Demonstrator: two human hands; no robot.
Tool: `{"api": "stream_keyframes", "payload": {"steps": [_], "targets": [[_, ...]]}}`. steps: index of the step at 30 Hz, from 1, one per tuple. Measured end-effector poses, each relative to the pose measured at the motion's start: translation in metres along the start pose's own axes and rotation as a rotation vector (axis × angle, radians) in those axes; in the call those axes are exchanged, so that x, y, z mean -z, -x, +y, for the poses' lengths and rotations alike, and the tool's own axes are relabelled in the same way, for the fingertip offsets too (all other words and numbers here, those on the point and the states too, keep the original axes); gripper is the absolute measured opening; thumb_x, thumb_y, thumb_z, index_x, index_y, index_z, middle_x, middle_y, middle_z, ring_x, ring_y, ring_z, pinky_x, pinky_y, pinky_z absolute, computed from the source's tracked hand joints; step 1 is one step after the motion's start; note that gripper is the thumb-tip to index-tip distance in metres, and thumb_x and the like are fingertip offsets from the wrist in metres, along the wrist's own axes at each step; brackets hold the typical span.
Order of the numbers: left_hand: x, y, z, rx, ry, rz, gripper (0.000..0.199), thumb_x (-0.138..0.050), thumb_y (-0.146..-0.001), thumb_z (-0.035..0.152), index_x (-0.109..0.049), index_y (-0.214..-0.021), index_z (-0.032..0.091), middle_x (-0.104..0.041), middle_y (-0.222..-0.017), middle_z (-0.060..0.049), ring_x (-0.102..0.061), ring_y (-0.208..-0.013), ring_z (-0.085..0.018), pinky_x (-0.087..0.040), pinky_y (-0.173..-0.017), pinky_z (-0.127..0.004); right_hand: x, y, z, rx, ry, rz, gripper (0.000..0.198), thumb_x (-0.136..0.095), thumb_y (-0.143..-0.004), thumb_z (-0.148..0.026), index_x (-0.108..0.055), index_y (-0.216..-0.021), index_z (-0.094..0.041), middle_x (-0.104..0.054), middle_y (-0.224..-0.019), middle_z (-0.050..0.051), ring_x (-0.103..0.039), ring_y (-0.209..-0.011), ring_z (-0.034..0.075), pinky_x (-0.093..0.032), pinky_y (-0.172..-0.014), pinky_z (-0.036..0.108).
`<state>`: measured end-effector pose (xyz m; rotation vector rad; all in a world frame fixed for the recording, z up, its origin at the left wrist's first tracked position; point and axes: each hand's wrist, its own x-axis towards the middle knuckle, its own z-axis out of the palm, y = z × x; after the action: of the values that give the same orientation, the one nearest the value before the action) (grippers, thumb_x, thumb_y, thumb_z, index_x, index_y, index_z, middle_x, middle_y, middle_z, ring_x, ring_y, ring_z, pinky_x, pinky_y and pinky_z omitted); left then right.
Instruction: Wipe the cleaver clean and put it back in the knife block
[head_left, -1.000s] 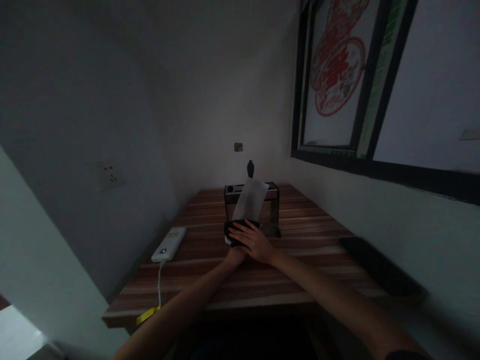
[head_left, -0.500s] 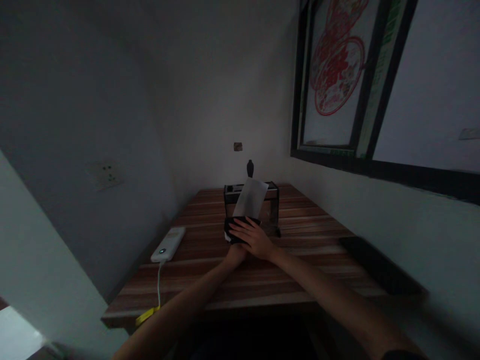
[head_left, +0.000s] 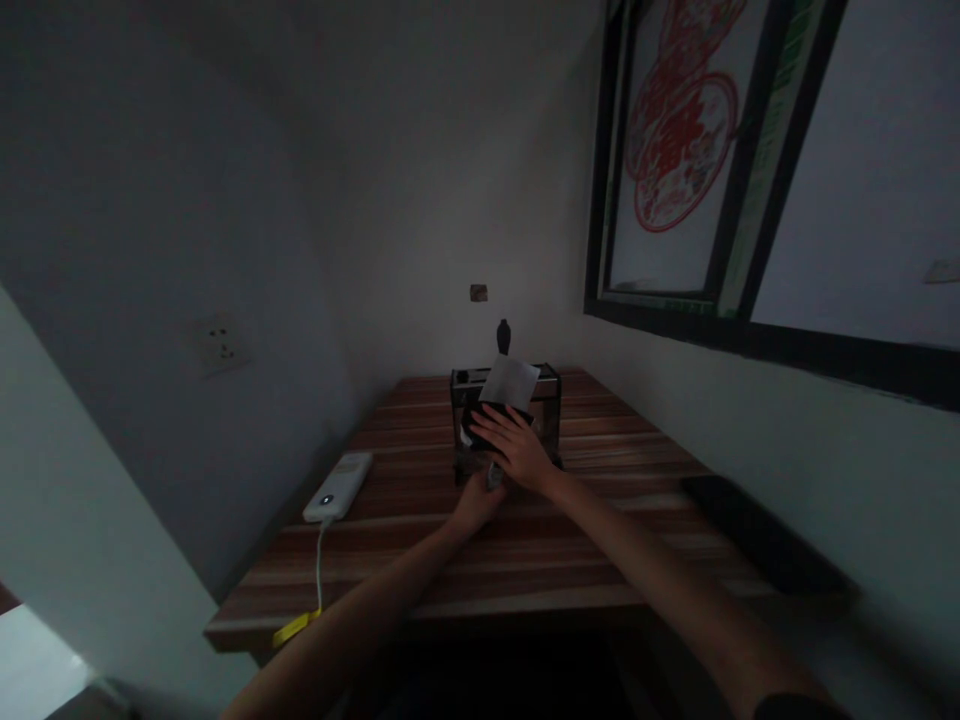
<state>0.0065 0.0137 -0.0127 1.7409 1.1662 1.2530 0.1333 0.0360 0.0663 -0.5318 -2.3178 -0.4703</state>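
My left hand (head_left: 478, 503) is closed around the grey handle end of a cleaver (head_left: 510, 382), low over the table. Its broad, pale blade points up and away, tilted to the right. With fingers laid across it, my right hand (head_left: 517, 450) holds a black cloth (head_left: 474, 428) against the blade's lower part. A bit of white shows at the cloth's left edge. Cloth and fingers hide the middle of the cleaver. Just behind stands a dark-framed knife rack (head_left: 553, 402) with clear-looking sides, and a black handle (head_left: 503, 337) sticks up at its back.
On the left of the wood-striped table (head_left: 405, 545) lies a white power bank (head_left: 339, 487) with a white cable and yellow tag (head_left: 295, 628). A flat black object (head_left: 761, 532) rests along the right edge. Walls close in the back and both sides.
My right hand and the black cloth have slid up and away along the blade, so less of its top shows. The handle end above my left hand has come into view.
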Motion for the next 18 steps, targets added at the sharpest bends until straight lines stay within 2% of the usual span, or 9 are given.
{"api": "stream_keyframes", "payload": {"steps": [4, 9, 18], "targets": [[0.001, 0.001, 0.003, 0.090, -0.035, 0.011, 0.013, -0.056, -0.070, 0.026, -0.056, -0.073, 0.013, -0.053, -0.055, 0.003, -0.050, -0.057, -0.011, -0.041, -0.055, -0.021, 0.007, -0.008, 0.011, -0.057, -0.004, 0.050, 0.044, -0.038, -0.090, -0.027, -0.034, -0.134, -0.023, -0.037, -0.140, 0.002, -0.021, -0.134, 0.017, -0.016, -0.110, 0.046], [0.002, 0.004, 0.006, 0.136, -0.030, -0.012, 0.020, -0.055, -0.072, 0.034, -0.050, -0.070, 0.015, -0.042, -0.051, 0.006, -0.035, -0.045, -0.007, -0.030, -0.043, -0.018, 0.015, -0.022, 0.028, -0.121, -0.014, 0.129, 0.043, -0.037, -0.091, -0.027, -0.035, -0.134, -0.024, -0.037, -0.140, 0.002, -0.021, -0.134, 0.017, -0.016, -0.109, 0.047], [0.002, 0.005, 0.009, 0.095, -0.069, 0.006, 0.020, -0.054, -0.072, 0.032, -0.046, -0.063, 0.016, -0.040, -0.053, 0.006, -0.034, -0.049, -0.007, -0.029, -0.045, -0.018, 0.025, -0.038, 0.050, -0.201, -0.015, 0.218, 0.041, -0.037, -0.090, -0.029, -0.039, -0.131, -0.027, -0.041, -0.138, 0.000, -0.024, -0.133, 0.017, -0.016, -0.109, 0.046]]}}
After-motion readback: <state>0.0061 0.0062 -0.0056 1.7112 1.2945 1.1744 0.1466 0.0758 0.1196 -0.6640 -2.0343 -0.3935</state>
